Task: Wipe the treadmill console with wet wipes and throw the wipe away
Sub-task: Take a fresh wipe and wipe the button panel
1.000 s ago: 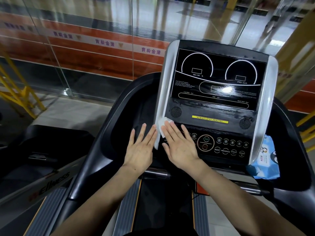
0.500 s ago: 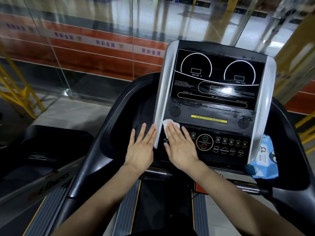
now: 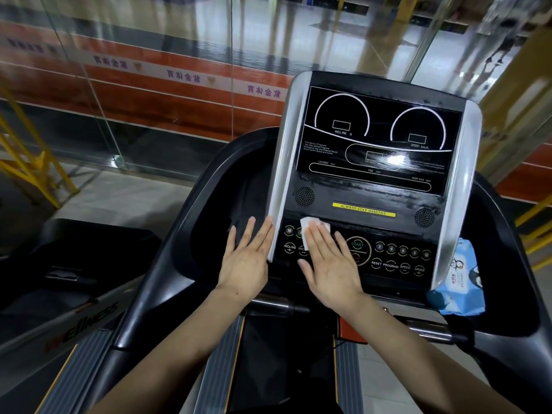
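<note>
Head view: the right hand point(image 3: 331, 265), fingers straight and together, presses a white wipe point(image 3: 310, 230) flat on the console point(image 3: 373, 192) button panel near its left edge. The left hand point(image 3: 246, 262), fingers slightly spread, rests beside the console's silver left rim. A blue wipes pack point(image 3: 458, 282) sits at the console's lower right corner.

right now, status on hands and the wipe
Right hand flat, pressing wipe on console button row. Left hand open, resting beside the console's left edge. Wipes pack parked at right, nothing in the way.
</note>
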### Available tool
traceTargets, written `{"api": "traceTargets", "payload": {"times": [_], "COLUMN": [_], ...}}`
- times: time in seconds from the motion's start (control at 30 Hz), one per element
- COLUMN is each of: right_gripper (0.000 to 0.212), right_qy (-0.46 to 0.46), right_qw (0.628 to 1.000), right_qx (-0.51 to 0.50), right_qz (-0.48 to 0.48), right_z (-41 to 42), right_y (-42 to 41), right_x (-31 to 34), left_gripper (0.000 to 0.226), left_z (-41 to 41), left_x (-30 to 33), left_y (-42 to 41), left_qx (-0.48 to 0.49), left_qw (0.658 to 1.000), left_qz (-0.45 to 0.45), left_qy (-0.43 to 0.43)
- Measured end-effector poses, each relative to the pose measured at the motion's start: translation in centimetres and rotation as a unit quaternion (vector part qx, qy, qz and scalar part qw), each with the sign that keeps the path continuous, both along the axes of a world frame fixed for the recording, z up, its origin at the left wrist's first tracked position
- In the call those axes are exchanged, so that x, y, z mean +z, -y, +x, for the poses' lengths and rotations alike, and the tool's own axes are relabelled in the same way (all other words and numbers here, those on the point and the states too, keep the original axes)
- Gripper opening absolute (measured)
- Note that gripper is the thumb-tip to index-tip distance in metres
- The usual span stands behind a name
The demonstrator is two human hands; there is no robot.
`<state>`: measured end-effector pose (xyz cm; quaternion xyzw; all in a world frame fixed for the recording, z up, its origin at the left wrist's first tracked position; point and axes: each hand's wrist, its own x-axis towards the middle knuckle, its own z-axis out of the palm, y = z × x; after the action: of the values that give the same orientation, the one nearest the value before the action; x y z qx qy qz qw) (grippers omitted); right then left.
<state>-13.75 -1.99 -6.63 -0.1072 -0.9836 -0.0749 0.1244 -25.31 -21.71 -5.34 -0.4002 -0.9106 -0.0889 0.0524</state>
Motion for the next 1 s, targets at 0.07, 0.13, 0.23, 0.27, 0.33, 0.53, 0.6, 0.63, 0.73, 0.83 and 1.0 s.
{"api": "traceTargets", "payload": {"times": [0.07, 0.13, 0.23, 0.27, 0.33, 0.53, 0.6, 0.63, 0.73, 0.83, 1.0], "right_gripper": [0.068, 0.068, 0.068, 0.069, 0.068, 0.067, 0.067, 0.067, 0.068, 0.068, 0.068], "right_qy": [0.008, 0.013, 0.016, 0.016, 0.017, 0.023, 0.021, 0.019, 0.013, 0.014, 0.007], "right_qw": [1.000, 1.000, 1.000, 1.000, 1.000, 1.000, 1.000, 1.000, 1.000, 0.999, 0.999], "right_qx": [0.016, 0.020, 0.022, 0.020, 0.014, 0.014, 0.011, 0.009, 0.004, -0.003, -0.001], "right_qz": [0.002, -0.008, -0.010, -0.010, -0.005, 0.001, -0.008, -0.015, -0.027, -0.028, -0.033], "right_z": [-1.4, -3.0, -4.6, -4.9, -4.8, -4.2, -4.0, -3.7, -2.7, -1.7, 0.2], "right_y": [0.7, 1.9, 3.7, 4.0, 3.9, 3.3, 3.2, 3.0, 2.1, 1.0, -1.1], "right_x": [0.5, 0.9, 0.6, 0.4, 0.3, 0.4, 0.4, 0.4, 0.3, 0.1, -0.1], "left_gripper": [0.083, 0.082, 0.080, 0.080, 0.080, 0.075, 0.075, 0.075, 0.075, 0.074, 0.074], "left_z": [-0.1, -0.2, -0.2, -0.1, -0.1, 0.6, 0.9, 1.1, 1.7, 2.2, 3.4], "left_x": [0.1, 0.1, 0.0, -0.1, -0.3, -1.1, -1.3, -1.3, -1.3, -1.3, -1.1], "left_y": [0.0, 0.1, 0.1, 0.1, 0.0, -0.8, -1.2, -1.3, -1.6, -2.0, -3.8], "left_qx": [0.000, -0.002, 0.001, 0.002, 0.002, 0.010, 0.017, 0.019, 0.016, 0.014, 0.007], "left_qw": [1.000, 1.000, 1.000, 1.000, 1.000, 0.999, 0.999, 0.999, 0.999, 0.999, 0.999], "left_qz": [0.003, 0.003, 0.015, 0.016, 0.013, 0.040, 0.048, 0.049, 0.043, 0.038, 0.031], "left_qy": [0.002, 0.003, 0.007, 0.010, 0.013, -0.012, -0.015, -0.014, -0.013, -0.013, -0.017]}}
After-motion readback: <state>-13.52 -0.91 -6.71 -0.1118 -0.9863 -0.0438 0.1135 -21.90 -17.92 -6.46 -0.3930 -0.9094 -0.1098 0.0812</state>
